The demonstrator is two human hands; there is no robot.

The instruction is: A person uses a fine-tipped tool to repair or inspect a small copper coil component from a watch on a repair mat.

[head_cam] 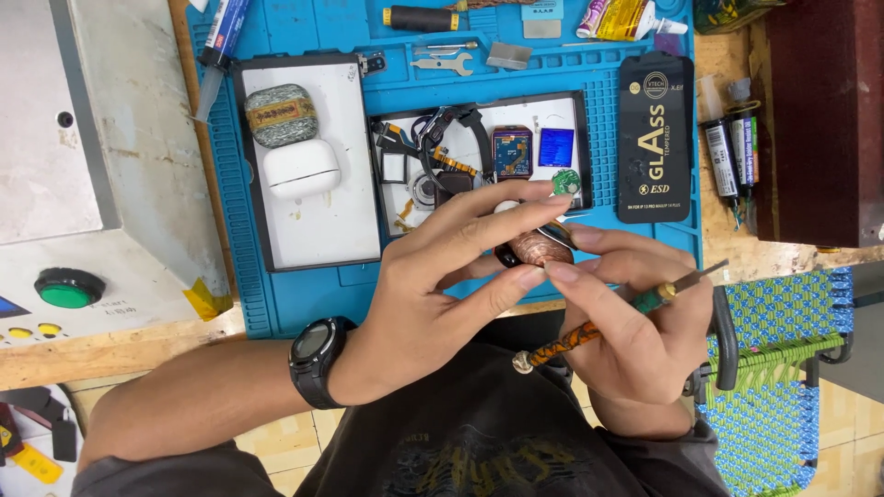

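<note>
My left hand pinches a small round dark watch body with a coppery face between thumb and fingers. My right hand steadies the same piece with its fingertips and also grips a thin screwdriver with an orange-and-black patterned handle and a green collar, its tip pointing right. Both hands hover over the front edge of a blue work mat. A black wristwatch sits on my left wrist.
On the mat lie a white tray with a grey-green pouch and a white case, a second tray of small watch parts, a black glass-protector box, glue tubes, wrench. A grey machine with a green button stands left; woven chair right.
</note>
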